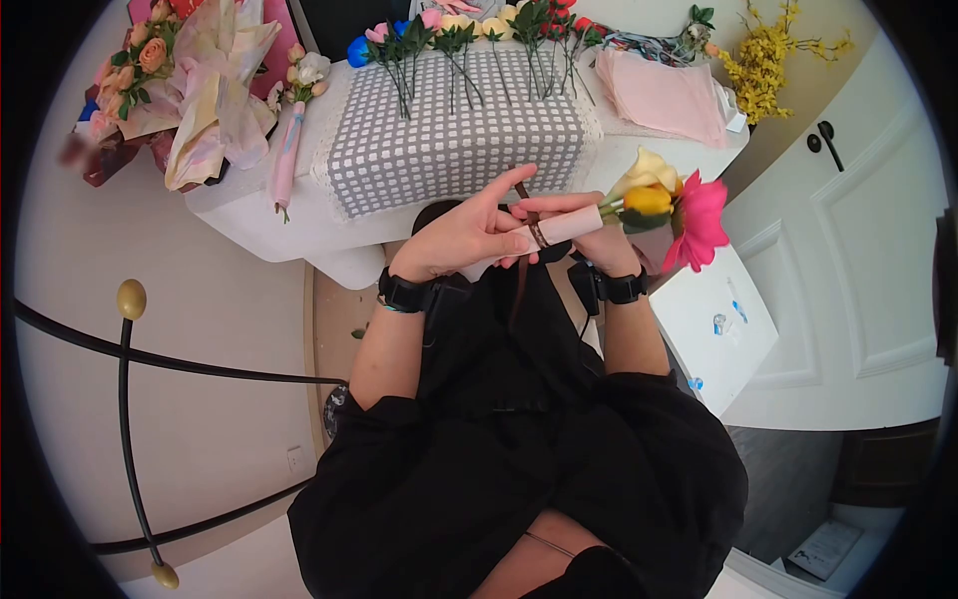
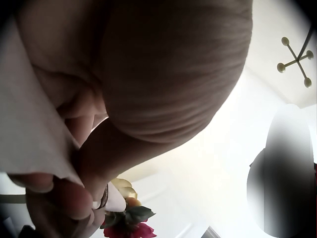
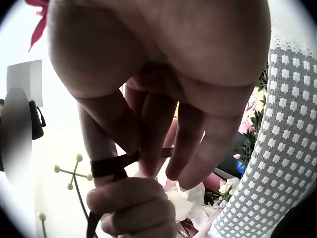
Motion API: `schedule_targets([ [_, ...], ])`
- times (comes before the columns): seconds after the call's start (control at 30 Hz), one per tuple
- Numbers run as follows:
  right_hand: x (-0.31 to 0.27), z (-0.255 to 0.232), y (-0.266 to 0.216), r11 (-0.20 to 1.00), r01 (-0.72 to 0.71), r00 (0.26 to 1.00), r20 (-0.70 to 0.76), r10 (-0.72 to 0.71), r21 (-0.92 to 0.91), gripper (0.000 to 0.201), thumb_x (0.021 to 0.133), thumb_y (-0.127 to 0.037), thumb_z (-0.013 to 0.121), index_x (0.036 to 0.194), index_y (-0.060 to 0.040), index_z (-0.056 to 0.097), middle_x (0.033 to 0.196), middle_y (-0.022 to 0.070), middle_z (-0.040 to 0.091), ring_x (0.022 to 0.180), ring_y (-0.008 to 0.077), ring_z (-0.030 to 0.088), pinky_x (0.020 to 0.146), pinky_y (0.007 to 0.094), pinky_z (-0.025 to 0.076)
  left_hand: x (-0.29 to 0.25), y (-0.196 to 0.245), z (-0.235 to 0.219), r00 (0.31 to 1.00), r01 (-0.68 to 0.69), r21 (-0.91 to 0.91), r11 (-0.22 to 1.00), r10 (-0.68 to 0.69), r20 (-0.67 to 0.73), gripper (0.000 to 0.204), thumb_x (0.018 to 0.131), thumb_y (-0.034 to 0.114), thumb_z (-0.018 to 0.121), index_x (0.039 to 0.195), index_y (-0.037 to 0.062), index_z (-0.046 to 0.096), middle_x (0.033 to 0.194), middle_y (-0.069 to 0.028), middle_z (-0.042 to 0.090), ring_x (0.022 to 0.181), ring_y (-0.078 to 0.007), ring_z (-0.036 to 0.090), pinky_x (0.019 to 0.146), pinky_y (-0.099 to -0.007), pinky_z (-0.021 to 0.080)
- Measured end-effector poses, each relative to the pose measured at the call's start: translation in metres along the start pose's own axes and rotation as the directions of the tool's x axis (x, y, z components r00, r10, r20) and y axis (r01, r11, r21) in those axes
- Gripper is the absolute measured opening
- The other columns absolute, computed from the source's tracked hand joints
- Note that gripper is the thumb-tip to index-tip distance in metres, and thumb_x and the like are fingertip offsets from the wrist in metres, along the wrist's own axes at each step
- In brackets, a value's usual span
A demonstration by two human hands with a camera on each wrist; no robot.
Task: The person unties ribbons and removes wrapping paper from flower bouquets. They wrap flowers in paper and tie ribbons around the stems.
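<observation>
A small bouquet points to the right in the head view, with a bright pink flower (image 1: 701,222), a yellow tulip (image 1: 647,201) and a cream bloom (image 1: 649,168). Pale pink paper (image 1: 574,226) wraps its stems. My left hand (image 1: 449,240) grips the wrapped stems, thumb along the paper. Round the wrap runs a dark brown ribbon (image 1: 537,232), one tail hanging below. My right hand (image 1: 611,248) is under and behind the bouquet near the flowers. In the right wrist view its fingers pinch the ribbon (image 3: 110,165), just above my curled left fingers (image 3: 133,206).
A table with a grey-white checked cloth (image 1: 449,150) lies ahead, with several artificial flowers (image 1: 459,50) along its back. Pink paper sheets (image 1: 664,95) and yellow flowers (image 1: 763,75) are right; a wrapped bouquet (image 1: 215,100) is left. A white side table (image 1: 714,329) stands at right.
</observation>
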State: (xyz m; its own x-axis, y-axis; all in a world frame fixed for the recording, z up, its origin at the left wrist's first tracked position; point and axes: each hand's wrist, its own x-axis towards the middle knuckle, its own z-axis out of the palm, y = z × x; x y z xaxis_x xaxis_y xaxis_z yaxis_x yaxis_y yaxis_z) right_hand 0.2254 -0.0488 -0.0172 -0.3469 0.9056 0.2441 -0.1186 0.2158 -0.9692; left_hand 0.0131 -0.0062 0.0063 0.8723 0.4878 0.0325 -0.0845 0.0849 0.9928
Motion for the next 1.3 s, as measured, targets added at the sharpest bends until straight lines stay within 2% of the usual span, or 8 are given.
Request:
schedule_targets([
  [0.13,-0.006,-0.007,0.013,0.994,0.016,0.991,0.131,-0.030,0.106,0.046,0.085,-0.012,0.062,0.125,0.0075,0.053,0.112,0.0197,0.064,0.095,0.0233,0.065,0.082,0.0320,0.052,0.003,-0.004,0.003,0.999,0.010,-0.059,0.998,-0.012,-0.031,0.086,0.087,0.006,0.064,0.150,0.0114,0.005,0.086,-0.0155,0.066,0.064,-0.0099,0.056,0.060,-0.0221,0.045],
  [0.2,-0.006,-0.004,0.010,0.915,0.054,0.963,0.221,-0.154,0.400,0.049,0.085,-0.009,0.062,0.128,0.0079,0.048,0.117,0.0216,0.060,0.100,0.0259,0.063,0.083,0.0350,0.051,0.005,-0.005,0.004,0.998,-0.023,-0.084,0.996,0.018,-0.065,0.089,0.086,0.004,0.064,0.149,0.0111,0.001,0.085,-0.0151,0.066,0.064,-0.0105,0.056,0.060,-0.0227,0.046],
  [0.23,-0.005,-0.003,0.013,0.915,0.056,0.963,0.221,-0.155,0.399,0.049,0.085,-0.009,0.062,0.128,0.0079,0.048,0.117,0.0216,0.060,0.100,0.0259,0.063,0.083,0.0350,0.051,0.006,-0.005,0.004,0.994,-0.057,-0.105,0.993,0.046,-0.100,0.092,0.086,0.002,0.064,0.149,0.0108,-0.002,0.085,-0.0147,0.065,0.065,-0.0110,0.057,0.060,-0.0233,0.046],
  [0.33,-0.001,0.004,0.030,0.897,0.060,0.998,-0.036,-0.049,0.437,0.046,0.082,-0.006,0.061,0.124,0.0053,0.048,0.112,0.0204,0.062,0.104,0.0291,0.061,0.087,0.0416,0.050,0.010,-0.006,0.006,0.972,-0.096,-0.107,0.990,0.070,-0.224,0.101,0.083,0.000,0.065,0.147,0.0053,-0.012,0.084,-0.0137,0.064,0.066,-0.0132,0.058,0.062,-0.0251,0.047],
  [0.57,0.019,0.021,0.031,0.768,0.238,0.957,-0.278,-0.081,0.594,0.053,0.081,0.006,0.049,0.132,0.0028,0.041,0.099,0.0173,0.065,0.096,0.0267,0.062,0.076,0.0407,0.056,0.022,-0.025,0.005,0.934,-0.093,-0.226,0.970,0.007,-0.356,0.097,0.083,-0.002,0.064,0.148,0.0042,-0.007,0.084,-0.0106,0.061,0.066,-0.0135,0.057,0.060,-0.0258,0.047],
  [0.77,0.029,0.015,0.036,0.729,0.164,0.985,-0.148,-0.086,0.664,0.059,0.081,0.005,0.043,0.138,0.0020,0.032,0.093,0.0149,0.065,0.098,0.0264,0.060,0.070,0.0369,0.057,0.026,-0.035,0.002,0.939,-0.102,-0.181,0.978,0.035,-0.342,0.068,0.084,0.002,0.061,0.143,-0.0016,0.027,0.087,-0.0067,0.062,0.067,-0.0085,0.054,0.059,-0.0224,0.044],
  [0.83,0.029,0.017,0.032,0.785,0.127,0.984,-0.178,-0.021,0.607,0.058,0.083,0.003,0.045,0.140,-0.0002,0.030,0.094,0.0134,0.064,0.094,0.0234,0.061,0.066,0.0331,0.056,0.026,-0.034,0.009,0.891,-0.140,-0.141,0.980,0.062,-0.450,0.059,0.085,0.002,0.060,0.139,-0.0009,0.037,0.090,-0.0053,0.062,0.065,-0.0066,0.052,0.056,-0.0203,0.042],
  [1.3,0.070,0.008,0.035,0.849,-0.019,0.988,-0.122,0.098,0.528,0.052,0.090,-0.005,0.052,0.138,-0.0025,0.034,0.097,0.0106,0.062,0.083,0.0183,0.061,0.061,0.0321,0.053,0.041,-0.047,-0.009,0.775,-0.277,-0.034,0.960,0.202,-0.599,0.039,0.094,0.012,0.054,0.132,0.0051,0.050,0.088,-0.0007,0.061,0.061,-0.0037,0.046,0.051,-0.0186,0.035],
])
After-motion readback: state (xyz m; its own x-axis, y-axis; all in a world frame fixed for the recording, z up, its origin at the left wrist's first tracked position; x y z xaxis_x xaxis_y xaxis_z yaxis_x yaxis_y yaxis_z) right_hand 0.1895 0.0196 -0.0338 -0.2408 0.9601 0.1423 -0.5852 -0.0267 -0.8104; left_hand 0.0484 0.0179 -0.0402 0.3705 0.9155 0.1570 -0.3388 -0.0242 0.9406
